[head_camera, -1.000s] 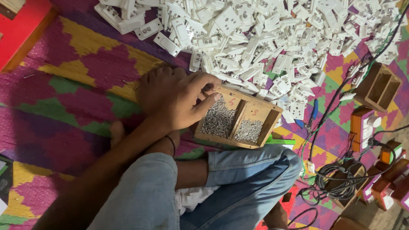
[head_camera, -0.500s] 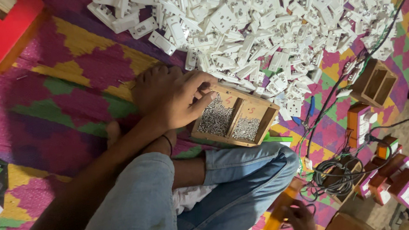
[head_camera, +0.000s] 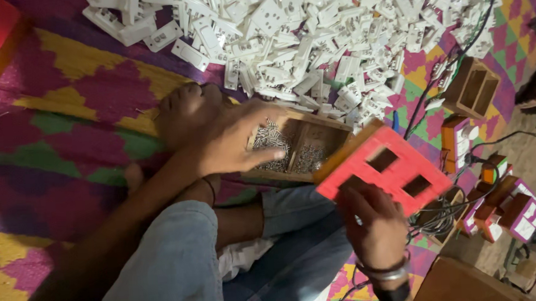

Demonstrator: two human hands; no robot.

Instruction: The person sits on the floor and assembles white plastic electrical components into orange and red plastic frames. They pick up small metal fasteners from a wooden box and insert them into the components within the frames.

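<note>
While right hand grips it, red board tilts.

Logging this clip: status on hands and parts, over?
Left hand reaching into wooden screw tray. Right hand holding red cutout panel. White switch-part pile beyond tray.

No packages, labels, signs or screens can be made out.

Your right hand has come up into view from the lower edge and now holds a red board with rectangular cut-outs beside the wooden tray. Your left hand has opened flatter over the tray's screws.
</note>
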